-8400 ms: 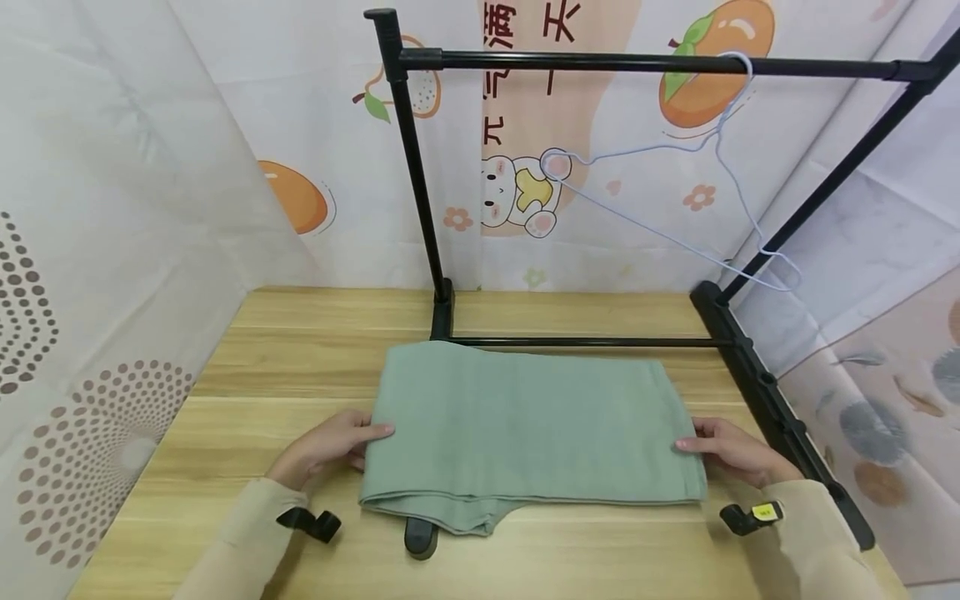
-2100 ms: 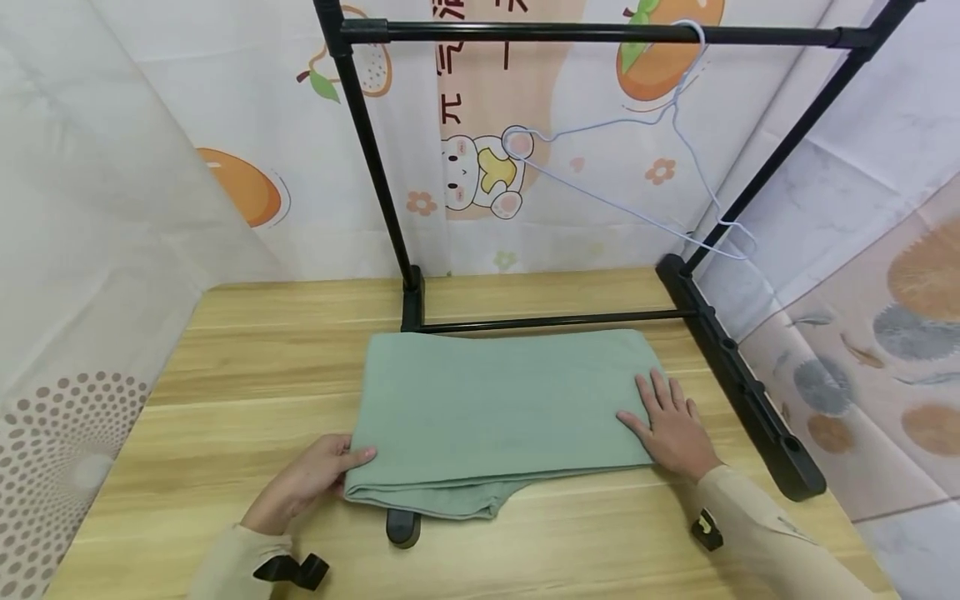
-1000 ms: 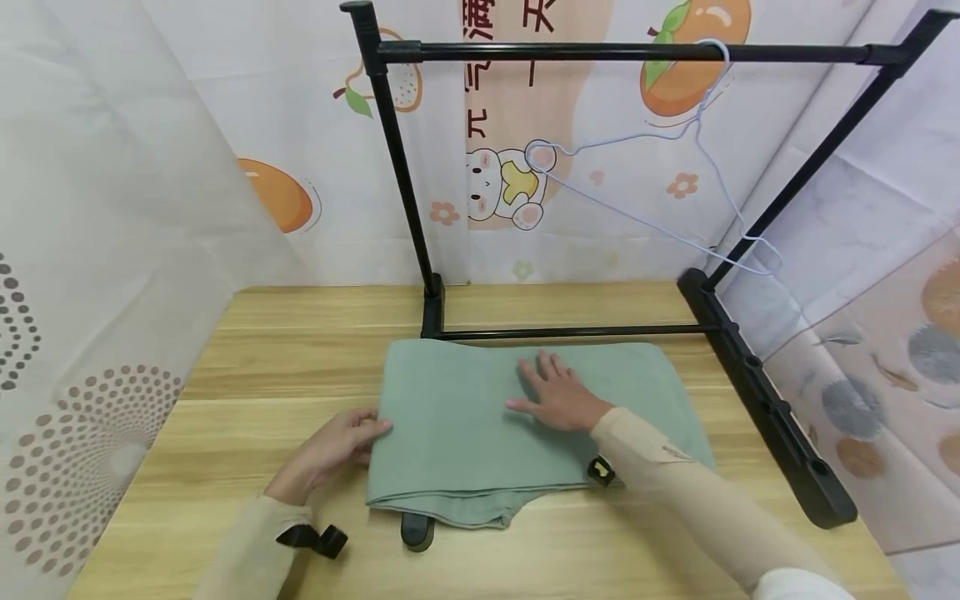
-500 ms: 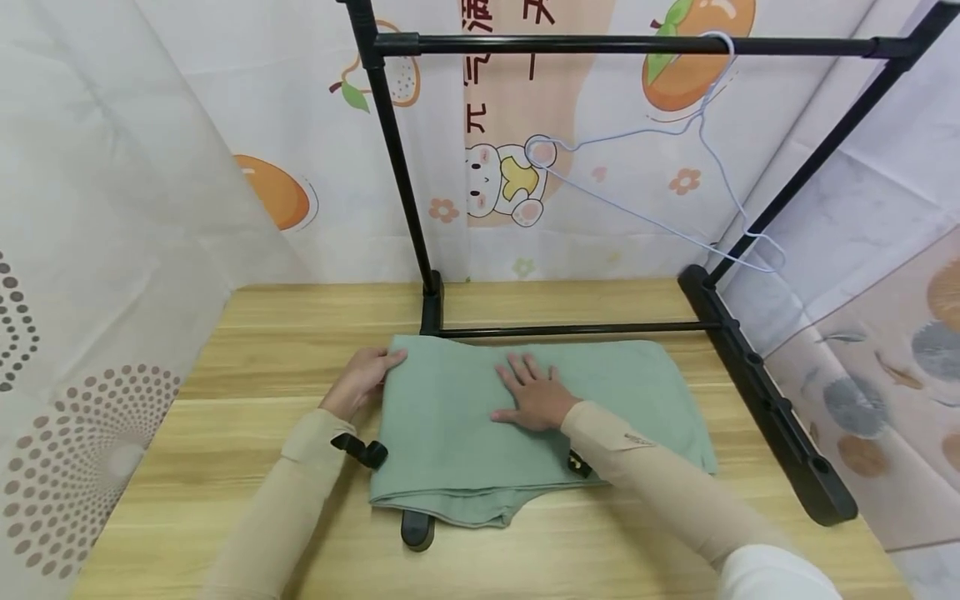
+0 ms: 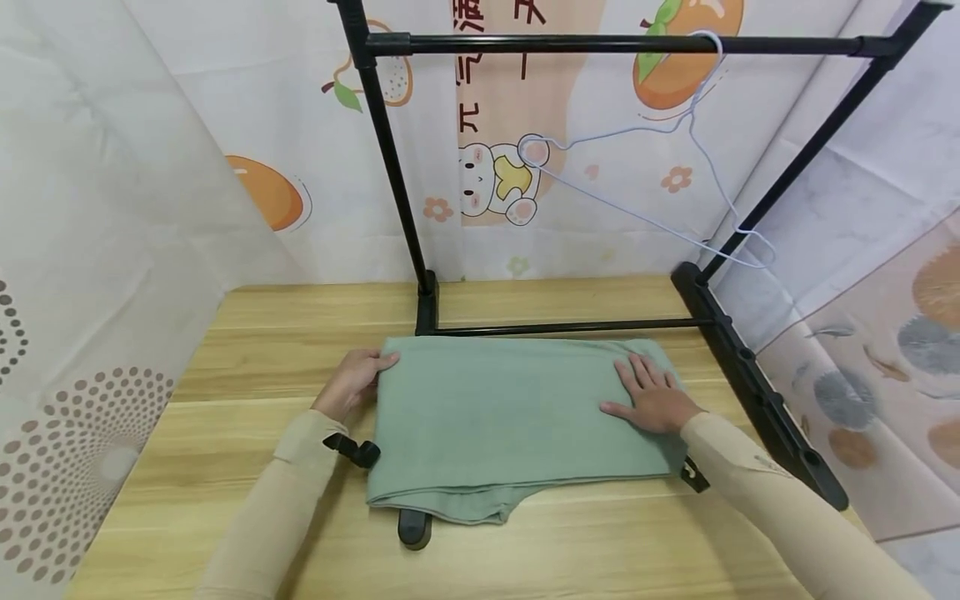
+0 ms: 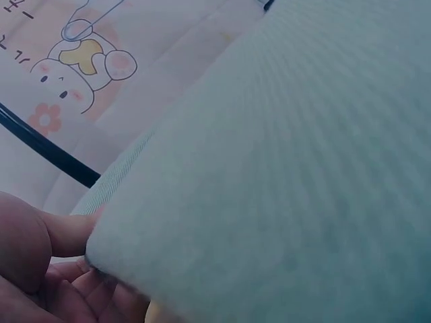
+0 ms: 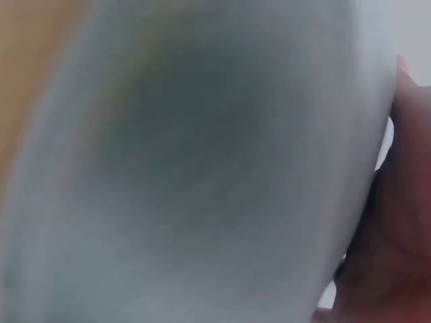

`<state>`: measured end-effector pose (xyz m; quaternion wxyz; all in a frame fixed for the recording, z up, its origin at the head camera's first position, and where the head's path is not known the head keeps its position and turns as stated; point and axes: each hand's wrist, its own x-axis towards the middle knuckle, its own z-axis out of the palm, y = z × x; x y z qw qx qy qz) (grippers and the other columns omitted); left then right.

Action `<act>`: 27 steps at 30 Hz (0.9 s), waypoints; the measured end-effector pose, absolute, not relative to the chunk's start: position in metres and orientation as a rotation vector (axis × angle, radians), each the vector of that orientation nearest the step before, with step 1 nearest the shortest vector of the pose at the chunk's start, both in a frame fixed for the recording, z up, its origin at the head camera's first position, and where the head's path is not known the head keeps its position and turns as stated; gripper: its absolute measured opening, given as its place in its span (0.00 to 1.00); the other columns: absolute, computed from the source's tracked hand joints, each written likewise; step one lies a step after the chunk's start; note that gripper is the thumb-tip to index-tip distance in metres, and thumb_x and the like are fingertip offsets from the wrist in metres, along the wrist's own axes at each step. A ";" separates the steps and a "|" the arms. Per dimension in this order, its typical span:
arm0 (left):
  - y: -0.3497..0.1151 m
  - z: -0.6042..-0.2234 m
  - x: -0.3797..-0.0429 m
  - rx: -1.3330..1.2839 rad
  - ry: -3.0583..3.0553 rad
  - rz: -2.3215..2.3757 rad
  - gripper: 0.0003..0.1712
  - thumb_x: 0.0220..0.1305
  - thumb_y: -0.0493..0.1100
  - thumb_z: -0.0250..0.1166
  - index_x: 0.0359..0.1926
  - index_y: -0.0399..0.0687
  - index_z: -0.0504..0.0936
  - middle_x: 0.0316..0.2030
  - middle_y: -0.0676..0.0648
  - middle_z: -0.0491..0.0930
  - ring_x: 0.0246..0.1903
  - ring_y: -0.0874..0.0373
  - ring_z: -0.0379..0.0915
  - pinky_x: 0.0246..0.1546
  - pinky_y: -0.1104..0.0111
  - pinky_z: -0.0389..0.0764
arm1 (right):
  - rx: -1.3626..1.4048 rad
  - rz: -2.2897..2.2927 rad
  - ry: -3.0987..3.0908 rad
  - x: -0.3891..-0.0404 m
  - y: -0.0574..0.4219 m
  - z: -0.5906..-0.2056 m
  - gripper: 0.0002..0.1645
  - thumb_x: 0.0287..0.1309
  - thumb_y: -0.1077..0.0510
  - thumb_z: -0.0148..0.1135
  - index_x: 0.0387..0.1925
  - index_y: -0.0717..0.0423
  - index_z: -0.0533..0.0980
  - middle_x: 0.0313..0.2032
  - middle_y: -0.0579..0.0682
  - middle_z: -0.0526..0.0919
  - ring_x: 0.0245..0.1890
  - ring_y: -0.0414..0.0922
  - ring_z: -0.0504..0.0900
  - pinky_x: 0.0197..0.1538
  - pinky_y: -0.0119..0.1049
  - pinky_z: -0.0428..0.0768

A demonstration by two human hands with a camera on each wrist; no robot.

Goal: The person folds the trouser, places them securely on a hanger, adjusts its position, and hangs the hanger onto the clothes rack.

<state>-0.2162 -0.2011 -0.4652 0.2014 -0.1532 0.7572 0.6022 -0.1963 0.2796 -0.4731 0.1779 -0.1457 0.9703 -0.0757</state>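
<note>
The folded green garment (image 5: 502,408) is of matt cloth, finely ribbed. The table (image 5: 262,358) looks like smooth, grained wood. The black rack (image 5: 387,142) has a glossy top bar (image 5: 562,44) and a matt, plastic-looking right foot (image 5: 757,375).

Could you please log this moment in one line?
left hand: grips green cloth, left edge; right hand: spread on cloth; hanger: hangs on black rack

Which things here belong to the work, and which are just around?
Part of it:
folded green cloth
left hand, pinching its edge
right hand, spread on it
wood-grained table

Seemingly idle:
black tubular rack, one foot under the cloth
thin pale blue hanger
</note>
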 end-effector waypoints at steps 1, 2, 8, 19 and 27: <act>-0.201 -0.466 -0.216 -0.431 2.109 1.689 0.25 0.73 0.48 0.55 0.60 0.31 0.71 0.33 0.53 0.79 0.31 0.64 0.74 0.35 0.72 0.78 | -0.409 -0.223 2.754 -0.193 0.284 -0.474 0.58 0.63 0.25 0.45 0.76 0.62 0.44 0.75 0.69 0.38 0.75 0.67 0.37 0.68 0.72 0.41; -0.201 -0.467 -0.217 -0.435 2.104 1.694 0.25 0.73 0.47 0.56 0.60 0.31 0.72 0.33 0.54 0.79 0.30 0.65 0.74 0.34 0.72 0.78 | -0.405 -0.224 2.760 -0.191 0.289 -0.475 0.58 0.63 0.25 0.44 0.76 0.61 0.44 0.75 0.69 0.38 0.75 0.67 0.37 0.68 0.73 0.41; -0.200 -0.470 -0.219 -0.435 2.115 1.700 0.25 0.72 0.47 0.57 0.60 0.31 0.72 0.29 0.56 0.79 0.28 0.66 0.75 0.33 0.73 0.78 | -0.412 -0.238 2.805 -0.184 0.300 -0.483 0.56 0.64 0.26 0.44 0.76 0.60 0.44 0.75 0.68 0.38 0.75 0.66 0.38 0.67 0.74 0.43; -0.212 -0.476 -0.211 -0.339 2.095 1.691 0.31 0.72 0.51 0.56 0.64 0.30 0.67 0.35 0.54 0.80 0.31 0.65 0.77 0.36 0.72 0.80 | -0.470 -0.288 2.847 -0.186 0.292 -0.492 0.55 0.64 0.27 0.44 0.76 0.61 0.45 0.75 0.69 0.40 0.75 0.66 0.39 0.66 0.75 0.43; -0.213 -0.469 -0.198 -0.287 2.059 1.682 0.30 0.72 0.51 0.56 0.61 0.28 0.69 0.30 0.55 0.81 0.30 0.65 0.78 0.34 0.71 0.82 | -0.438 -0.232 2.817 -0.189 0.297 -0.492 0.56 0.65 0.26 0.42 0.76 0.61 0.43 0.75 0.68 0.37 0.75 0.65 0.38 0.67 0.75 0.43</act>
